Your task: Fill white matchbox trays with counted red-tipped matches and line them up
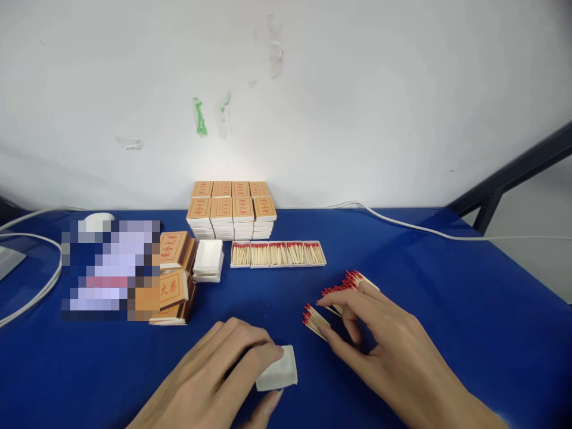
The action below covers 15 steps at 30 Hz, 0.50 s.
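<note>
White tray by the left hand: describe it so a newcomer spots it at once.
On the blue table, find the left hand near the front edge. The white tray lies alone at its fingertips, showing no matches, unlike the filled row and the tray stack farther back.

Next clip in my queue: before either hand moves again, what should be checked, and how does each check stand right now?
1. Left hand grips the white tray: ok, fingers on top, thumb at its near edge.
2. Tray's open side faces up: cannot tell.
3. Right hand reaches the matches: ok, its fingertips touch the small bundle, which lies apart from the loose pile.
4. Bundle's red heads all point one way: ok.
5. Bundle firmly pinched: cannot tell.
6. Row of filled trays out of the hands' way: ok, it lies farther back.
</note>
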Motion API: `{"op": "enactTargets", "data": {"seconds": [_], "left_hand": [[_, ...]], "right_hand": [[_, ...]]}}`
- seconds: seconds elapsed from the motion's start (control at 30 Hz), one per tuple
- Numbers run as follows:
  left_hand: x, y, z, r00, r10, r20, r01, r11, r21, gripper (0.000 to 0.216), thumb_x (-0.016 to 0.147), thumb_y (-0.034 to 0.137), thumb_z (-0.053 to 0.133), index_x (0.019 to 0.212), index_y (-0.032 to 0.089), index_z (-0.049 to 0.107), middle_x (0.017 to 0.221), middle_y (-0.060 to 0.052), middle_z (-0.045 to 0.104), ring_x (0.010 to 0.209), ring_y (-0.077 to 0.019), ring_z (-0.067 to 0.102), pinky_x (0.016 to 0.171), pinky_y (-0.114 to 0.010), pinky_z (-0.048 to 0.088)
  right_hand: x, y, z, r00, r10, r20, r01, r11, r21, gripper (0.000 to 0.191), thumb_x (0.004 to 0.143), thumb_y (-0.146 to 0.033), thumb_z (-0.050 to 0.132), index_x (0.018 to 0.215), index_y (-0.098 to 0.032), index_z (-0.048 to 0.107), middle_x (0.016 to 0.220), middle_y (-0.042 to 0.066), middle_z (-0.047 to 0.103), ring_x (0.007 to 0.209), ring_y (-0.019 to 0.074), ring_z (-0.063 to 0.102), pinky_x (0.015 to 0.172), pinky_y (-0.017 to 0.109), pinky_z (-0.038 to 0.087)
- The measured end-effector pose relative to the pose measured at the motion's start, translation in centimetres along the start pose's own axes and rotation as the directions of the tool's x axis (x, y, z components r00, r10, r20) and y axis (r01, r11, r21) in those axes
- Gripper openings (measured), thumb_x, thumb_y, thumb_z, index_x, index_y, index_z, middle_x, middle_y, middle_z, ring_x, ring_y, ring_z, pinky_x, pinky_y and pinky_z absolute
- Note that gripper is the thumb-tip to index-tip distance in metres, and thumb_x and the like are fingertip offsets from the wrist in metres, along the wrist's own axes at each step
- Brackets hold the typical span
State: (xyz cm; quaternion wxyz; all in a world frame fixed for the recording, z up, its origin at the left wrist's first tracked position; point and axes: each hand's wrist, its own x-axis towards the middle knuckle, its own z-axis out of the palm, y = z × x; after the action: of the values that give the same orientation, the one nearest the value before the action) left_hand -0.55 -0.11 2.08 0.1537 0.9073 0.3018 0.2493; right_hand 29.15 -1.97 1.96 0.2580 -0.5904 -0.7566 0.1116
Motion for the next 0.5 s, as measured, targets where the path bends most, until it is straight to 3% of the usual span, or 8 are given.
{"op": "enactTargets", "data": {"seconds": [0.2, 0.5], "left_hand": [[0.16, -0.08, 0.03, 0.999, 0.03, -0.022, -0.03, 1.0, 0.005, 0.029, 0.106, 0.01, 0.065, 0.131, 0.024, 0.069, 0.121, -0.008, 0.078, 0.106, -0.0222, 0.08, 0.096, -0.034, 0.07], [0.24, 0.04, -0.13, 0.999, 0.027, -0.031, -0.026, 1.0, 0.012, 0.028, 0.106, 0.01, 0.065, 0.13, 0.024, 0.069, 0.12, -0.007, 0.077, 0.106, -0.0221, 0.08, 0.096, -0.034, 0.07]], "right_hand": [[0.06, 0.0, -0.19, 1.0, 0.01, -0.009, -0.01, 1.0, -0.005, 0.012, 0.113, -0.043, 0.072, 0.115, -0.031, 0.073, 0.075, -0.005, 0.058, 0.062, 0.0145, 0.06, 0.054, 0.028, 0.047], [0.31, -0.28, -0.32, 0.999, -0.013, -0.03, 0.012, 1.0, -0.017, 0.014, 0.113, -0.044, 0.071, 0.111, -0.03, 0.071, 0.072, -0.005, 0.057, 0.062, 0.0159, 0.06, 0.056, 0.029, 0.049]]}}
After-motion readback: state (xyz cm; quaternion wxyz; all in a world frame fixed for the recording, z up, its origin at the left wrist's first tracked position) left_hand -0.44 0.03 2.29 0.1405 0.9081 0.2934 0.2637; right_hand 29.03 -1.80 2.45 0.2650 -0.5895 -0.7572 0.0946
